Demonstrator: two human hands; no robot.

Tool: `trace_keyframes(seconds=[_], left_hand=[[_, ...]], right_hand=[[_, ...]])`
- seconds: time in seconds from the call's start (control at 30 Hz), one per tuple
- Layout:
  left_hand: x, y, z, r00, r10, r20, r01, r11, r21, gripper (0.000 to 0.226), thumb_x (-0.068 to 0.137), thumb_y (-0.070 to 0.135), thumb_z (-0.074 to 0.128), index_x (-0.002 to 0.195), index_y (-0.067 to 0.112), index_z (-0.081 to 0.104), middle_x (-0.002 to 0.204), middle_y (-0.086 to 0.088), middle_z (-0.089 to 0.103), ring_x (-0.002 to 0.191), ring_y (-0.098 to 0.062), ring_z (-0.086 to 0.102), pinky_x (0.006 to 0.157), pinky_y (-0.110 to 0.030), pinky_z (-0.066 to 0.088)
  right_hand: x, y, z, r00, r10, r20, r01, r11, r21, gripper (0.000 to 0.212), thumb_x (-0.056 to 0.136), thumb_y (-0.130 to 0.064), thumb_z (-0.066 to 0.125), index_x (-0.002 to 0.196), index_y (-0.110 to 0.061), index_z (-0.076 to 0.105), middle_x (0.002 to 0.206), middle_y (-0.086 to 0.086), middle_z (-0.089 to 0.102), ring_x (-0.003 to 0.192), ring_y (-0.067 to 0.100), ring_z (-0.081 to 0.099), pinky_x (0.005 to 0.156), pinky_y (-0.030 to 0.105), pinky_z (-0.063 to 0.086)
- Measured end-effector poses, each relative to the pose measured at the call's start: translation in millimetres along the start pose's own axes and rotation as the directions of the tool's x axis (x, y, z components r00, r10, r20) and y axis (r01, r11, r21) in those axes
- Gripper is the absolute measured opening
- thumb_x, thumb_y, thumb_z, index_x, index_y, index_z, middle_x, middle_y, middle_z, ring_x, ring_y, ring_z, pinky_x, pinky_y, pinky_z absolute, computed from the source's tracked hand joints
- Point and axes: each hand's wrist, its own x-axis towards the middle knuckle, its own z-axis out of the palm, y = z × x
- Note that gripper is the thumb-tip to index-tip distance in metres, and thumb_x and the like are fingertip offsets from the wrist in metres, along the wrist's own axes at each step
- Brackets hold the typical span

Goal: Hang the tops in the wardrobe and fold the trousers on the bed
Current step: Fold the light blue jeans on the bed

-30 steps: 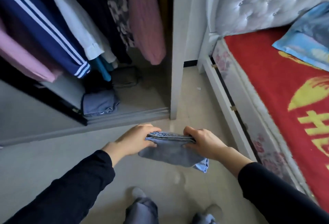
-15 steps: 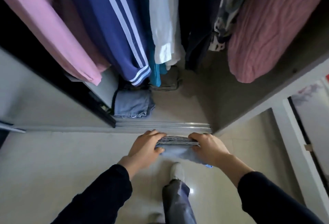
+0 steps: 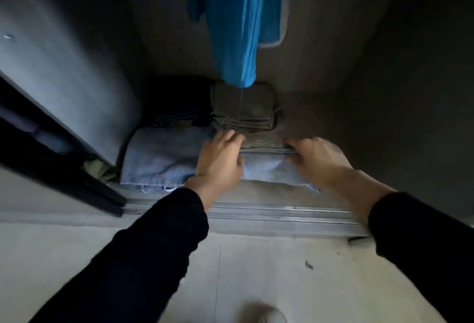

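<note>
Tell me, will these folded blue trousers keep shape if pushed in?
Probably floppy: the folded trousers sag between left hand and right hand. Stacked layers may splay if pushed unevenly. The drooping corner would likely drag.

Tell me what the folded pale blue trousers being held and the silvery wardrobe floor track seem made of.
The folded pale blue trousers: likely denim, matte, with stiff stacked fold edges. The silvery wardrobe floor track: probably metal, perhaps aluminium; straight ridges, dull sheen.
</note>
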Motion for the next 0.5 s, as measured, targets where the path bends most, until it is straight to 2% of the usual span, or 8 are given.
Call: trace_keyframes(seconds=[0.1, 0.17, 0.2, 0.27, 0.37, 0.5], left_hand=[[31.8, -23.6, 37.2, 0.976, 0.103, -0.191, -0.103, 0.995, 0.014, 0.039, 0.083, 0.015, 0.062, 0.121, 0.016, 0.056, 0.120, -0.004, 0.054, 0.112, -0.028, 0.047, 0.084, -0.038, 0.038], [36.4, -36.5, 71.8, 0.948, 0.160, -0.274, -0.151, 0.987, 0.052, 0.040, 0.076, 0.012, 0.069, 0.114, 0.014, 0.060, 0.112, -0.006, 0.057, 0.104, -0.030, 0.052, 0.078, -0.038, 0.040], [32.3, -43.7, 94.3, 0.948, 0.168, -0.269, -0.156, 0.985, 0.068, 0.041, 0.071, 0.010, 0.072, 0.111, 0.014, 0.061, 0.108, -0.006, 0.058, 0.100, -0.030, 0.053, 0.075, -0.037, 0.041], [15.0, -57.4, 144.4, 0.973, 0.180, -0.146, -0.164, 0.980, 0.114, 0.046, 0.063, 0.010, 0.077, 0.105, 0.016, 0.061, 0.102, -0.005, 0.058, 0.094, -0.030, 0.057, 0.072, -0.037, 0.043], [-15.1, -70.8, 195.4, 0.984, 0.179, 0.020, -0.181, 0.974, 0.138, 0.053, 0.054, 0.008, 0.079, 0.103, 0.020, 0.064, 0.100, -0.002, 0.059, 0.092, -0.028, 0.062, 0.072, -0.038, 0.050], [-14.2, -77.9, 201.2, 0.974, 0.224, -0.003, -0.221, 0.961, 0.164, 0.053, 0.053, 0.006, 0.080, 0.102, 0.020, 0.066, 0.098, -0.002, 0.061, 0.089, -0.028, 0.061, 0.073, -0.037, 0.052]], right_hand=[[30.4, 10.5, 36.6, 0.982, 0.001, -0.191, -0.005, 1.000, -0.019, 0.035, 0.089, -0.020, 0.056, 0.124, -0.020, 0.055, 0.110, 0.015, 0.063, 0.104, 0.036, 0.058, 0.079, 0.038, 0.046], [43.3, 17.4, 75.4, 0.939, -0.064, -0.339, 0.046, 0.997, -0.060, 0.037, 0.079, -0.012, 0.067, 0.114, -0.013, 0.059, 0.103, 0.015, 0.063, 0.101, 0.036, 0.058, 0.075, 0.038, 0.048], [47.4, 19.8, 102.0, 0.926, -0.097, -0.364, 0.067, 0.993, -0.093, 0.039, 0.070, -0.009, 0.075, 0.106, -0.011, 0.062, 0.098, 0.013, 0.064, 0.095, 0.035, 0.061, 0.070, 0.036, 0.049], [45.0, 18.9, 162.1, 0.931, -0.110, -0.347, 0.088, 0.993, -0.078, 0.042, 0.054, -0.007, 0.083, 0.091, -0.012, 0.063, 0.088, 0.009, 0.064, 0.081, 0.032, 0.065, 0.061, 0.032, 0.050], [30.1, 12.7, 233.5, 0.935, -0.168, -0.313, 0.158, 0.986, -0.059, 0.047, 0.045, -0.005, 0.082, 0.087, -0.016, 0.063, 0.085, 0.003, 0.062, 0.077, 0.026, 0.063, 0.056, 0.028, 0.051], [29.8, 18.2, 247.7, 0.925, -0.183, -0.332, 0.198, 0.980, 0.011, 0.050, 0.047, -0.002, 0.081, 0.093, -0.015, 0.067, 0.091, 0.002, 0.064, 0.083, 0.026, 0.061, 0.064, 0.030, 0.053]])
